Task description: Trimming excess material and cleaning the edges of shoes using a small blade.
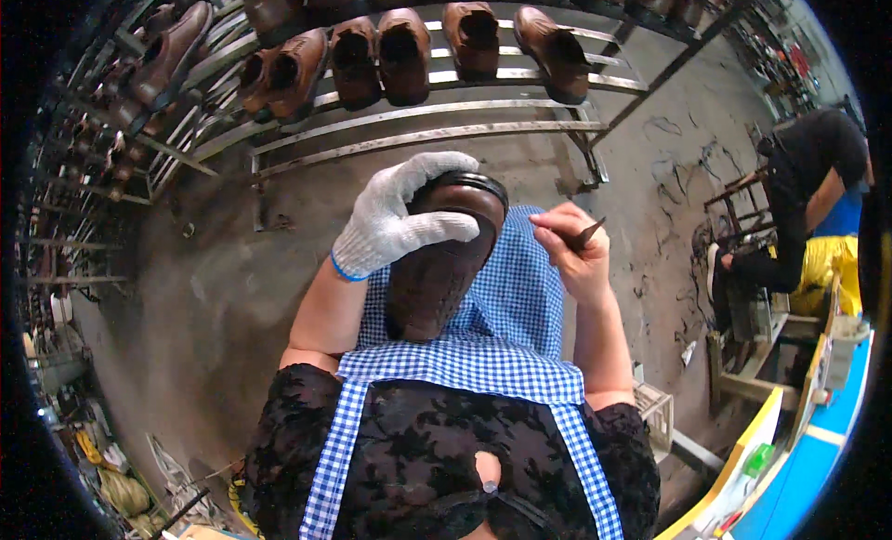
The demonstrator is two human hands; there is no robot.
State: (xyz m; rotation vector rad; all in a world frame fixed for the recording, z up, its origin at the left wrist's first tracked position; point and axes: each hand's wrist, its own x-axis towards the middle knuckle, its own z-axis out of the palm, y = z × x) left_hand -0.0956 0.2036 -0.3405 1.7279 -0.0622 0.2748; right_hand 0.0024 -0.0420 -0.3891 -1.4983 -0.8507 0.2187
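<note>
The left hand (400, 210), wearing a pale knit glove with a blue cuff, is gripping a brown shoe (437, 284) near its toe. Its thumb is lying across the upper while its other fingers are wrapping over the dark sole edge. The shoe is hanging in front of the person's body, above the lap, with its toe pointing up and away and its other end reaching down toward the bib of a blue checked apron (534, 298).

The right hand (578, 256), which is wearing no glove, is hovering just beside the toe, apart from it. Its fingers are curling closed around a dark tool (593, 231), whose pointed end is sticking out to the right.

Beyond the hands, a metal rack (427, 131) is standing on the grey floor (223, 289) and holding more brown shoes (403, 59) in rows. At the far right, another person (818, 154) in dark clothes is bending over beside a yellow cloth (825, 266). Nearer, a green object (758, 460) is resting by a blue surface (818, 475).
</note>
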